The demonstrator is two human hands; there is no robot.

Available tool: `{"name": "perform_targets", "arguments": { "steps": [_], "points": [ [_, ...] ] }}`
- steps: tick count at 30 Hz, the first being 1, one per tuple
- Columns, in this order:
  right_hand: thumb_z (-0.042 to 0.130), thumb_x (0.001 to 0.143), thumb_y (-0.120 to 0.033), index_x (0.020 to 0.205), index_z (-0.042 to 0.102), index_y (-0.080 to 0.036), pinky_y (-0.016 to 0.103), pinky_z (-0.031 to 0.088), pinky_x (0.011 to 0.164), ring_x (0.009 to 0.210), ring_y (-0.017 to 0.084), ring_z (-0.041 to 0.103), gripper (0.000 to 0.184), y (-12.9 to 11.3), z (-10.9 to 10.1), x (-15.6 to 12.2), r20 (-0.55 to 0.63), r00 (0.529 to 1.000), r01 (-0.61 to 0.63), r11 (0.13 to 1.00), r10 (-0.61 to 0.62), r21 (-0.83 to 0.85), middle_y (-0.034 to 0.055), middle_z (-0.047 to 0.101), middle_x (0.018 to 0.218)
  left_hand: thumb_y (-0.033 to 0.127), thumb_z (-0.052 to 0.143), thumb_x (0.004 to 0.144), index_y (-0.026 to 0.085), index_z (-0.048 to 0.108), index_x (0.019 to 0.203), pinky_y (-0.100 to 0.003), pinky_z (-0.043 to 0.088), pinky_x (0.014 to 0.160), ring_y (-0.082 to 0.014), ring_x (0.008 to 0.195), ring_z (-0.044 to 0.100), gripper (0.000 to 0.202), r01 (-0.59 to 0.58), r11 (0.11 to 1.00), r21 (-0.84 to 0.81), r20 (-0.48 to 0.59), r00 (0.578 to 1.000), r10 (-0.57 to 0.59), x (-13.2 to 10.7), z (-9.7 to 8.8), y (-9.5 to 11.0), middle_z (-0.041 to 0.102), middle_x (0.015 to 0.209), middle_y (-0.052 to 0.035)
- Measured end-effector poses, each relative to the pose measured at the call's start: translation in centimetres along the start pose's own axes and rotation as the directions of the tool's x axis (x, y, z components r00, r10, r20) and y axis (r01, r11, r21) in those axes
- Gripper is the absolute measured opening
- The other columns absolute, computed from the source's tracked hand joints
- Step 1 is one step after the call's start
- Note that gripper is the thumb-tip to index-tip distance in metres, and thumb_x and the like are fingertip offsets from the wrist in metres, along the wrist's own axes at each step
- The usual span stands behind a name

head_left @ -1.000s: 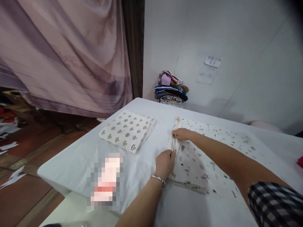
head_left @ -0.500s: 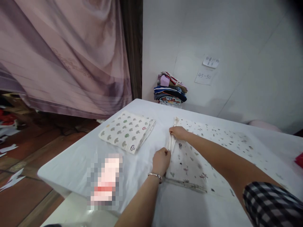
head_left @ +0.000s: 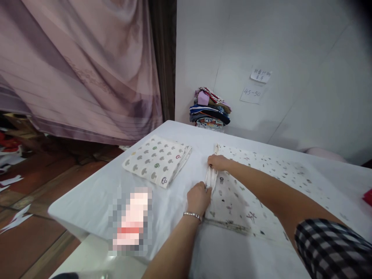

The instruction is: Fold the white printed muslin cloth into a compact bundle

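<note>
A white cloth with small printed figures (head_left: 261, 182) lies spread on the white table (head_left: 87, 201). My left hand (head_left: 198, 198), with a bracelet on the wrist, is closed on the cloth's left edge near the front. My right hand (head_left: 217, 162) pinches the same bunched edge a little farther back. A folded white cloth with a mushroom print (head_left: 157, 160) lies flat to the left of my hands.
A stack of folded colourful clothes (head_left: 210, 109) sits at the table's far end against the white wall. A blurred pink-and-red object (head_left: 130, 223) lies near the table's front left edge. A mauve curtain (head_left: 78, 69) hangs at left over a reddish floor.
Both hands have pulled the cloth's left edge slightly leftward and bunched it. The left hand went from fingertips on the edge to a closed grip.
</note>
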State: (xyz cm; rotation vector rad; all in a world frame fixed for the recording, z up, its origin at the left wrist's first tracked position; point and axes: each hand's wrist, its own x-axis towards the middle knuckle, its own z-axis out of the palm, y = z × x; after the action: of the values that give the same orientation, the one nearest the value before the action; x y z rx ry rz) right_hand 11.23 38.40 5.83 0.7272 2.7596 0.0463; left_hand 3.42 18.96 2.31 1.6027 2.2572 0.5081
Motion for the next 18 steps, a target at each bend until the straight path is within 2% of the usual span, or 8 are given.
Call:
{"name": "perform_targets", "arguments": {
  "steps": [8,12,18],
  "points": [
    [0.047,0.076,-0.015,0.09,0.059,-0.022,0.023,0.037,0.063,0.087,0.017,0.055,0.02,0.6,-0.4,-1.3,0.012,1.0,-0.009,1.0,0.009,0.024,0.0029,0.062,0.097,0.033,0.046,0.082,0.021,0.052,0.089,-0.025,0.035,0.065,-0.0153,0.08,0.057,0.016,-0.071,0.995,-0.076,-0.042,0.997,0.068,-0.2,0.1,0.2,0.06,0.089,-0.0021],
    [0.045,0.077,-0.014,0.101,0.059,-0.024,0.023,0.038,0.068,0.091,0.016,0.055,0.029,0.9,-0.7,-2.4,-0.019,1.0,0.022,0.998,-0.021,0.058,0.0035,0.06,0.106,0.032,0.047,0.082,0.022,0.051,0.092,-0.025,0.035,0.067,-0.015,0.08,0.057,0.015,-0.07,0.992,-0.105,-0.025,0.997,0.067,-0.3,-0.1,0.5,0.061,0.088,-0.0014],
    [0.047,0.077,-0.014,0.091,0.064,-0.023,0.022,0.04,0.071,0.096,0.017,0.055,0.024,1.4,-1.1,-3.5,0.003,0.999,0.034,0.999,-0.034,0.042,0.0028,0.06,0.108,0.03,0.048,0.08,0.025,0.05,0.108,-0.025,0.035,0.066,-0.0154,0.077,0.058,0.029,-0.08,0.983,-0.167,-0.064,0.995,0.07,-0.3,0.1,0.6,0.064,0.085,-0.0005]
  ]
}}
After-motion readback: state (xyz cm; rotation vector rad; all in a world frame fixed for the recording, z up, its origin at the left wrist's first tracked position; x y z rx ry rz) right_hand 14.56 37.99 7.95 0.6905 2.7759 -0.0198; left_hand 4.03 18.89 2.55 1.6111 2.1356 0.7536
